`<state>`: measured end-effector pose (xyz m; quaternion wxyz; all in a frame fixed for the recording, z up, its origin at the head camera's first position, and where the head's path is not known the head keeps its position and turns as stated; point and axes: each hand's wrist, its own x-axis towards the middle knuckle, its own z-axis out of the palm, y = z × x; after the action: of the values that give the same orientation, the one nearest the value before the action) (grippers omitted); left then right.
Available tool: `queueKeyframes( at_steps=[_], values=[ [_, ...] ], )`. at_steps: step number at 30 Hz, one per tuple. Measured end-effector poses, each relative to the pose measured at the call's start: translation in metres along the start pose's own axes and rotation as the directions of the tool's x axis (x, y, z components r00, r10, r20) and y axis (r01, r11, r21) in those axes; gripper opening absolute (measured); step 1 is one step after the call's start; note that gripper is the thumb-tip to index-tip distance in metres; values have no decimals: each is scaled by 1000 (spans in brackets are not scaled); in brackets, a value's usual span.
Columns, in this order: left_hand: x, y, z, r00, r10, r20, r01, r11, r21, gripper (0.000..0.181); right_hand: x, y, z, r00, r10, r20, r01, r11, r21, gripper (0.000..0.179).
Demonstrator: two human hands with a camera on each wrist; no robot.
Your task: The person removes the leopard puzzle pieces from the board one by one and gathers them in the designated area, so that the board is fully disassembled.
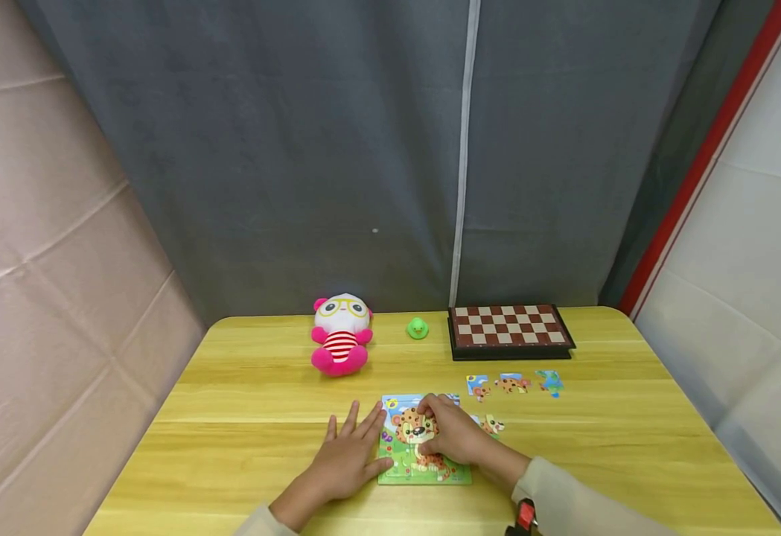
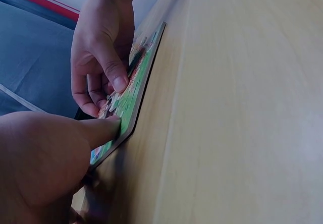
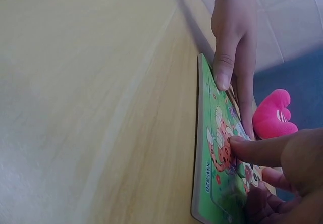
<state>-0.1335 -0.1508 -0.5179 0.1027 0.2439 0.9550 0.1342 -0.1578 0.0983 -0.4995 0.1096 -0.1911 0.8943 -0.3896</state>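
Observation:
A jigsaw puzzle point(image 1: 400, 476) with a cartoon leopard on a green and blue ground lies flat near the table's front. My left hand point(image 1: 346, 458) rests at its left side with fingers spread, the thumb point(image 2: 103, 130) pressing on the board's edge. Over the right part, my right hand point(image 1: 456, 432) bends its fingers and holds a puzzle piece between thumb and fingertips. That piece is mostly hidden under the hand; one edge looks raised from the board in the left wrist view. In the right wrist view the right thumb point(image 3: 252, 151) lies on the leopard picture.
Loose puzzle pieces point(image 1: 513, 383) lie right of the board, one leopard-head piece point(image 1: 493, 424) close by the right wrist. Behind stand a pink and white plush toy point(image 1: 341, 335), a green rubber duck point(image 1: 418, 328) and a checkered board box point(image 1: 511, 327). A grey curtain point(image 1: 263, 186) hangs behind the table.

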Motion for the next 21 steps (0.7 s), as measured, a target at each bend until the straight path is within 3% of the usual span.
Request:
queueKeyframes(
  at_steps=[8, 14, 21],
  values=[
    [0, 8, -3, 1000, -27, 8, 27, 999, 19, 88, 0, -1, 0, 1000, -11, 2, 11, 1000, 6, 52],
    [2, 19, -1, 997, -74, -19, 75, 997, 24, 103, 0, 0, 0, 1000, -15, 8, 15, 1000, 7, 51],
    [5, 24, 5, 992, -115, -45, 117, 991, 61, 108, 1, 1, -1, 1000, -22, 8, 22, 1000, 11, 51]
  ],
)
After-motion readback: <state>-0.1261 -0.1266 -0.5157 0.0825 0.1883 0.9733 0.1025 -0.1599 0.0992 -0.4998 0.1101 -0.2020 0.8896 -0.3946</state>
